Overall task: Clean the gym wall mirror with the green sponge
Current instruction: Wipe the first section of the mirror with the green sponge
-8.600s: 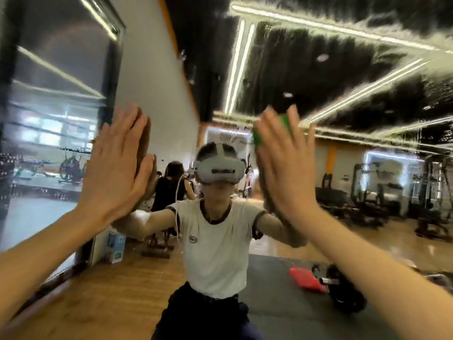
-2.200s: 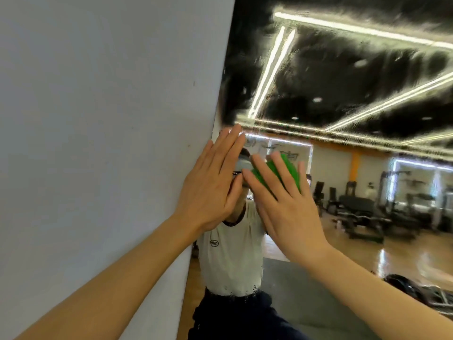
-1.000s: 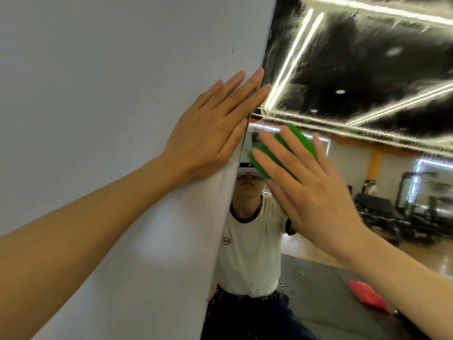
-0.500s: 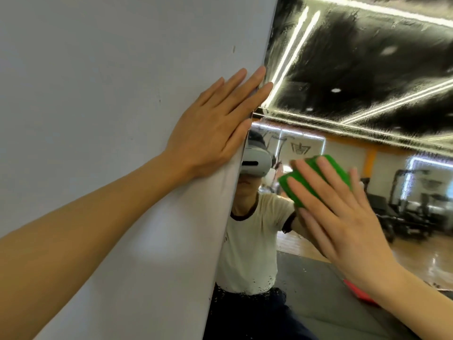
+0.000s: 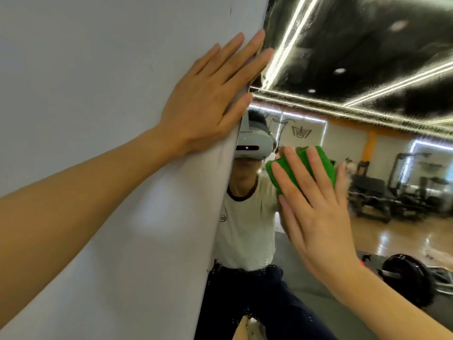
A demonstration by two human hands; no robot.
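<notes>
Sponge (image 5: 305,165), one and green, is pressed flat against the gym mirror (image 5: 367,57) by the right hand (image 5: 316,212), whose fingers lie straight and slightly spread across it, right of the mirror's left edge and level with the reflected headset. One left hand (image 5: 210,99) rests flat on the grey wall (image 5: 85,69) at that edge, fingers straight and close together, their tips reaching over onto the glass. Two bare forearms run in from the near corners. The mirror shows one person in a white T-shirt (image 5: 245,229) and dark trousers wearing a white headset (image 5: 252,143), with streaks and droplets of water blurring the reflection around the waist and across the dark ceiling. Two bright ceiling light strips cross the upper glass. One black weight plate (image 5: 404,276) lies reflected on the floor at lower right, and gym machines stand far right.
</notes>
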